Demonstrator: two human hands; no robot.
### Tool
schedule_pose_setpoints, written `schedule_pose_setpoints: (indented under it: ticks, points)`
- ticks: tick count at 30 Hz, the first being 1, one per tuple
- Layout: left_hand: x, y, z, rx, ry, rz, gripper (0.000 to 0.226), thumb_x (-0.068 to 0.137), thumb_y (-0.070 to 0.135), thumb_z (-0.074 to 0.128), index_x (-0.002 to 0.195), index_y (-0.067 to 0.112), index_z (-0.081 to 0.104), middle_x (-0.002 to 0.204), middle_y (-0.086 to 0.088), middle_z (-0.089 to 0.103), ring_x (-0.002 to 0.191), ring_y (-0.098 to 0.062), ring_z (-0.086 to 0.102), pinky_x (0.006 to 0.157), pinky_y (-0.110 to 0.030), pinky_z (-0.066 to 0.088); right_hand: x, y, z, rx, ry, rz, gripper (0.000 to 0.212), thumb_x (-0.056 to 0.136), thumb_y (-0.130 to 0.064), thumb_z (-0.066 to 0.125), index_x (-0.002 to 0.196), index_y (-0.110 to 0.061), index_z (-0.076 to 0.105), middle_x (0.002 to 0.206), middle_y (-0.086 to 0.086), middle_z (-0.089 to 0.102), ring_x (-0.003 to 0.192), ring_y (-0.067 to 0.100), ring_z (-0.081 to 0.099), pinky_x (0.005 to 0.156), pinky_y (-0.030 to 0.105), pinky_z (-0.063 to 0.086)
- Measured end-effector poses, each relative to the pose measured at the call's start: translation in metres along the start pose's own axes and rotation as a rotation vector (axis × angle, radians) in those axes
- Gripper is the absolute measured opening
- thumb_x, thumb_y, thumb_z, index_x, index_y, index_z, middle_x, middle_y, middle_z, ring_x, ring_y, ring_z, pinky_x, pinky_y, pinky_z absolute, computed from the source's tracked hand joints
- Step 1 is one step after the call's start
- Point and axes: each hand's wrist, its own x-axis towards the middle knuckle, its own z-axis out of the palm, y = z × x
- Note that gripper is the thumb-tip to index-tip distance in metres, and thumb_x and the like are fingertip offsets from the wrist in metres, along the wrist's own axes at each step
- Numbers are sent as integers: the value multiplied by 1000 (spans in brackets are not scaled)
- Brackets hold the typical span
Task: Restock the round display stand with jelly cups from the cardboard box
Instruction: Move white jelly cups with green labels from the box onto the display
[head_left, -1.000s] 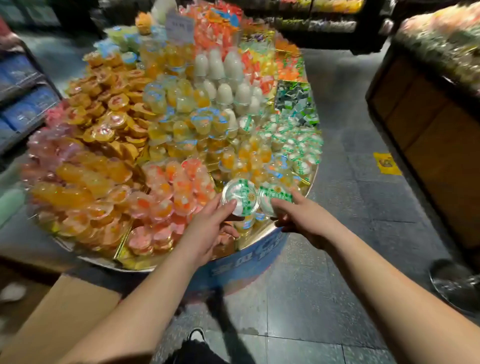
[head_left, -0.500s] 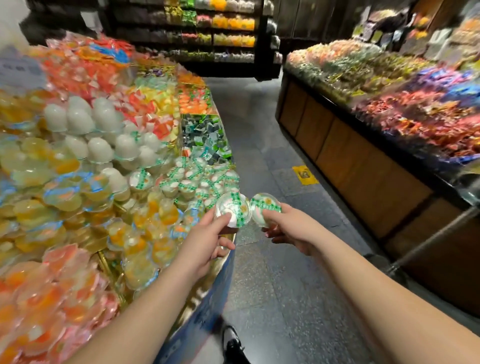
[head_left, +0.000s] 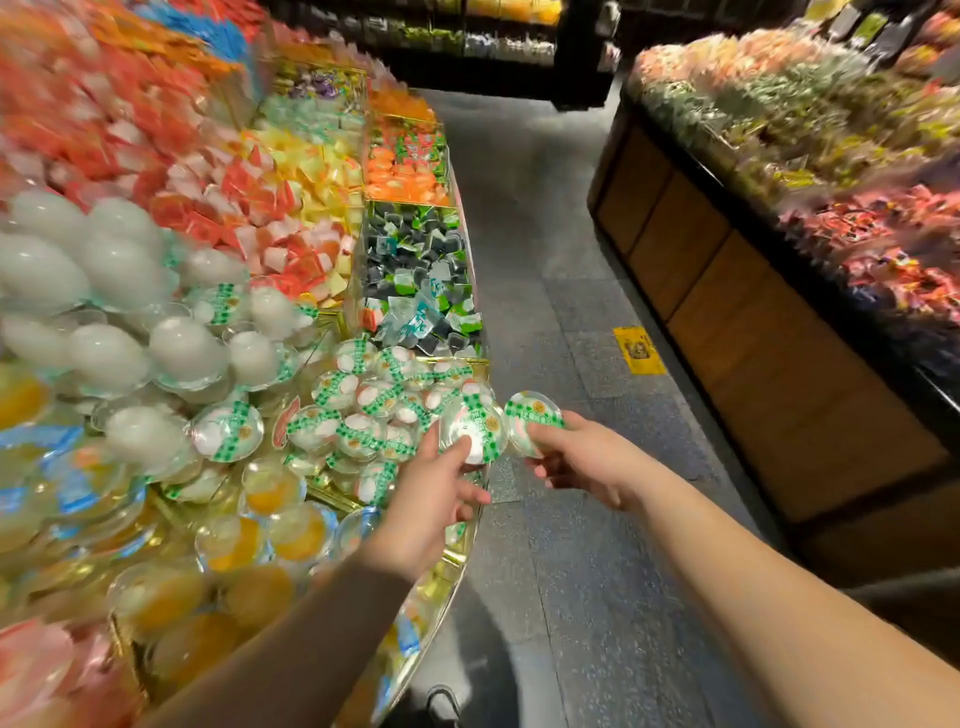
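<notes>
**aisle_lurker:** Down at the bottom of the frame both forearms reach in, and just right of centre each hand has a cup. The left hand (head_left: 434, 493) pinches one jelly cup (head_left: 474, 428) by its lid, thumb on top, right over the edge of the round display stand (head_left: 457, 561). The right hand (head_left: 582, 460) has its fingers curled round a second jelly cup (head_left: 534, 418), out over the floor.

**snackwatch:** Why there?

**aisle_lurker:** My guess is matching stock. The pile of green-banded cups (head_left: 374, 410) sits just left of the hands, so they're going in with their own kind. Further up, the dark jellies (head_left: 415, 275) have their own bin. The cardboard box isn't in view.
</notes>
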Motion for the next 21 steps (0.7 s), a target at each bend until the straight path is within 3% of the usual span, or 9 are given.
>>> schedule_pose_setpoints:
  ticks: [2,7,10,12,14,16,18,21]
  points:
    - [16,0,4,1,6,-22,56,102,26,49,152,30,25,132,-8,56,54,-16,58,45,-24,34,15,-4,-3,32,-21,14,22,99,-24,57,118,-14,52,80,8,60,58,11,56,56,26,45]
    - [59,-5,13,-49,106,-92,54,105,27,43,152,24,18,108,-12,66,47,-14,58,46,-24,31,70,-13,-9,46,-77,70,18,99,-23,57,114,-14,52,77,7,61,54,10,54,48,21,43]
    - [84,-8,23,-131,169,-171,55,106,26,39,153,18,11,100,-12,65,39,-14,57,42,-19,30,107,-12,-16,-8,-116,82,27,98,-27,59,120,-14,50,76,5,63,55,9,55,48,21,44]
    - [102,-10,25,-184,193,-225,44,107,27,38,146,14,23,99,-11,65,39,-16,58,38,-17,32,132,-14,-22,-61,-153,86,32,98,-29,60,124,-14,50,75,3,64,55,8,56,47,20,44]
    - [117,-15,28,-212,253,-250,22,106,28,38,123,16,45,103,-11,68,44,-18,59,41,-21,34,158,-15,-28,-115,-185,89,37,97,-30,61,127,-14,47,75,2,65,54,7,57,45,19,44]
    - [128,-20,34,-241,329,-221,14,105,27,40,108,17,50,91,-9,68,47,-18,54,47,-24,33,185,-20,-34,-167,-222,88,46,96,-33,63,133,-16,42,76,4,66,53,8,58,43,18,43]
    - [140,-23,40,-300,399,-190,15,103,23,42,108,12,51,82,-9,63,45,-17,52,48,-24,30,208,-26,-38,-227,-269,94,48,94,-34,65,131,-19,38,73,5,66,51,9,58,40,18,40]
    - [157,-29,44,-370,502,-155,23,103,22,42,121,8,44,95,-15,62,45,-19,55,46,-23,31,237,-39,-39,-309,-364,87,31,97,-33,62,118,-17,45,73,7,63,44,8,54,37,16,37]
